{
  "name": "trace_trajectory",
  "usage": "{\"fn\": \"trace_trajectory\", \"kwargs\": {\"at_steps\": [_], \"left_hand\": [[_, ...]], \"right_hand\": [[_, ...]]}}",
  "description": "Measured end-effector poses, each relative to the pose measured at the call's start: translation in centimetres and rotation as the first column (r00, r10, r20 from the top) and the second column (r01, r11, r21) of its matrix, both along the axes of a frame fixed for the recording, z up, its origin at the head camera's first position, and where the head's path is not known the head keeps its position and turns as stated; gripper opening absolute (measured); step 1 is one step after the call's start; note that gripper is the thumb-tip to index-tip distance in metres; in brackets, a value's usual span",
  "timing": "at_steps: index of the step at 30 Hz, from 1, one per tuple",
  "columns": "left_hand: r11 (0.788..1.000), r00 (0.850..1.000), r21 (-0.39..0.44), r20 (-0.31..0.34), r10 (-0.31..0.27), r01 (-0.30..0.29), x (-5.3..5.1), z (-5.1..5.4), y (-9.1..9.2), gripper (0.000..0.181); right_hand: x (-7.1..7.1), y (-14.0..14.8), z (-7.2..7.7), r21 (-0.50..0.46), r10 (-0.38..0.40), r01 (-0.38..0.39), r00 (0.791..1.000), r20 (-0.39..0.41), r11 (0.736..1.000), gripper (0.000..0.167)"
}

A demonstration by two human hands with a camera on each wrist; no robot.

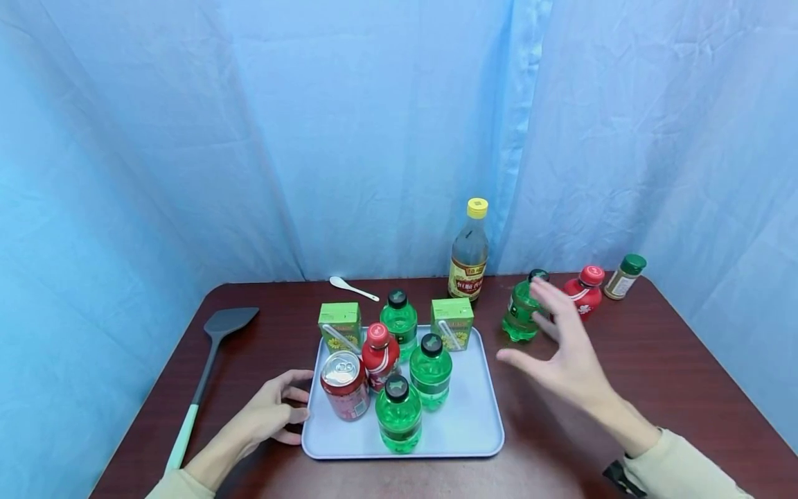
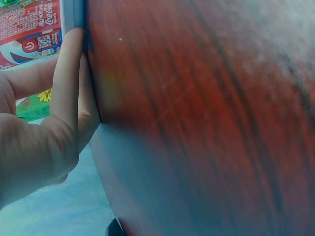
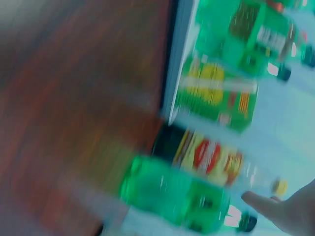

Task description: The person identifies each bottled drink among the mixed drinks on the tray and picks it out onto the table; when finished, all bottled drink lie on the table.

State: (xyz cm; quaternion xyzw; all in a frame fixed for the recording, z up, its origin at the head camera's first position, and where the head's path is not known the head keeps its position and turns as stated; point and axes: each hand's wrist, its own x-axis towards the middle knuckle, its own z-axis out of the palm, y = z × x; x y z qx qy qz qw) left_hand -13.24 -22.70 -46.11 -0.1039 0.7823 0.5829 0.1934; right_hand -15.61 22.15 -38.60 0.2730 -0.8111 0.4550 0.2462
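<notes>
The left hand (image 1: 274,410) touches the tray (image 1: 467,423) at its left edge with loose fingers; the right hand (image 1: 569,357), spread and free, is near the green bottle (image 1: 519,315), which stands on the bench (image 1: 548,450) beside the tray.

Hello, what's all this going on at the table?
A person's left hand touches the side of a tray holding a can, a red bottle, three green bottles and two boxes. The open right hand holds nothing; it is in the air near a fourth green bottle, which stands off the tray, beside another red bottle.
</notes>
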Motion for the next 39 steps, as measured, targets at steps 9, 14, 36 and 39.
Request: {"fn": "trace_trajectory", "kwargs": {"at_steps": [9,14,36,39], "left_hand": [[1.000,1.000,-0.016,-0.004,0.007,-0.007,-0.1,0.3,-0.1,0.067],[1.000,1.000,-0.017,-0.008,0.003,-0.003,-0.1,0.4,-0.2,0.067],[0.999,1.000,0.028,-0.009,-0.028,0.028,0.1,0.0,-0.4,0.067],[1.000,1.000,0.018,0.003,-0.021,0.021,0.1,0.0,-0.4,0.067]], "right_hand": [[-0.6,-3.5,-2.4,-0.046,0.302,-0.303,0.901,0.313,0.952,0.110],[-1.0,-5.0,-3.4,-0.071,0.387,-0.391,0.841,0.379,0.918,0.108],[-1.5,-7.3,-5.2,-0.066,0.365,-0.382,0.797,0.482,0.922,0.094],[-1.5,-7.4,-5.2,-0.079,0.375,-0.388,0.790,0.485,0.918,0.091]]}}
